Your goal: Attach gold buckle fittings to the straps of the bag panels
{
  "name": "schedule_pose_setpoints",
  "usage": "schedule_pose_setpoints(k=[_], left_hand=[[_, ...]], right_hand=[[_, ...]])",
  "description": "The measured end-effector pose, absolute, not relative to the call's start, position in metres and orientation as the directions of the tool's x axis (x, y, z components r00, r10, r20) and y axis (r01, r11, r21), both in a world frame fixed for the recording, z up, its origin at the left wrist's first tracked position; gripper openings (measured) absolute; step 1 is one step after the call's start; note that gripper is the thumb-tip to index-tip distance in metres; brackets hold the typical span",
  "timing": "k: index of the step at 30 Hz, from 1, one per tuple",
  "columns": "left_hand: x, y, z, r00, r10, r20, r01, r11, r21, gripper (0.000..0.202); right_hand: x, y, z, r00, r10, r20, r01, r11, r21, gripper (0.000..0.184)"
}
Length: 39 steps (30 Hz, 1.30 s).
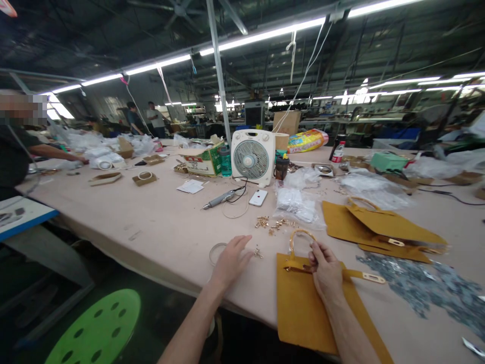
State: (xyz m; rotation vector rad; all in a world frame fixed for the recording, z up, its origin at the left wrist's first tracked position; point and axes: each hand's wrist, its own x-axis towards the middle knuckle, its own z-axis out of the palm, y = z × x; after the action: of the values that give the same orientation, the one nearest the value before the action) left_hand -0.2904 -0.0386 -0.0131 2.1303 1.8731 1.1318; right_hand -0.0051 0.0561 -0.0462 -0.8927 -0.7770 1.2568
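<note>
My left hand [234, 262] is over the table with its fingers stretched out and apart. Small metal screws [258, 252] lie just beyond its fingertips, and a pale ring [212, 253] is partly hidden behind it. My right hand [326, 270] pinches the base of the curved handle [294, 236] on a mustard-yellow bag piece [299, 308]. This piece hangs over the table's front edge, and a strap with a gold plate [373, 277] sticks out to its right. Gold-coloured fittings [280, 223] lie scattered beyond both hands.
A box fan [250, 157] stands mid-table, with a phone [258, 197] and a corded electric screwdriver [219, 199] before it. Another yellow bag [379, 222] and many small grey pieces [428, 288] lie right. A green stool [98, 328] stands below left. A person [15, 146] works far left.
</note>
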Motion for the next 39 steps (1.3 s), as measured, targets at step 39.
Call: schedule_pose_setpoints(k=[39], left_hand=[[-0.163, 0.006, -0.043, -0.138, 0.937, 0.320, 0.167, -0.297, 0.940, 0.029]], right_hand=[[0.002, 0.043, -0.036, -0.304, 0.880, 0.366, 0.076, 0.405, -0.911, 0.025]])
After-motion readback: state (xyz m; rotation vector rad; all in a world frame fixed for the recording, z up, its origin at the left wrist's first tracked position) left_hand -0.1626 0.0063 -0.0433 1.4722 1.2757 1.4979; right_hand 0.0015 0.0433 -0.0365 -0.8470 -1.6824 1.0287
